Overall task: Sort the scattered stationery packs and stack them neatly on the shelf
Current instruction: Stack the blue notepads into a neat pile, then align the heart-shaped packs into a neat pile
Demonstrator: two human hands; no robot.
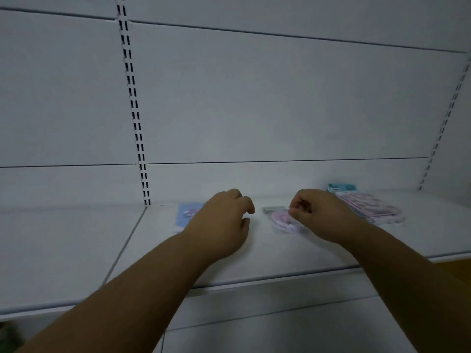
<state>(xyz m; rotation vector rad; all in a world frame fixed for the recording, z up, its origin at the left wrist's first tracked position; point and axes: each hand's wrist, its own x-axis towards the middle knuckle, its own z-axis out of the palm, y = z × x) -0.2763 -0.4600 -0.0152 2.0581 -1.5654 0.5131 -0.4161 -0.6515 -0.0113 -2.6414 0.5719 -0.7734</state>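
Observation:
On the white shelf (254,261) lie three lots of stationery. A blue pack (185,215) lies flat at the left, partly hidden behind my left hand (224,220), which hovers over the shelf with curled fingers and holds nothing. A small pink pack (281,221) with a grey header lies in the middle; my right hand (316,215) pinches its right edge between thumb and fingers. Behind my right wrist sits a stack of pink packs (369,206) with a teal header on top.
The white back panel (254,98) rises behind the shelf, with slotted uprights (135,110) at left and right. A seam (127,245) splits the shelf from the bay to the left. A yellowish surface (456,266) shows beyond the shelf's front edge at the right.

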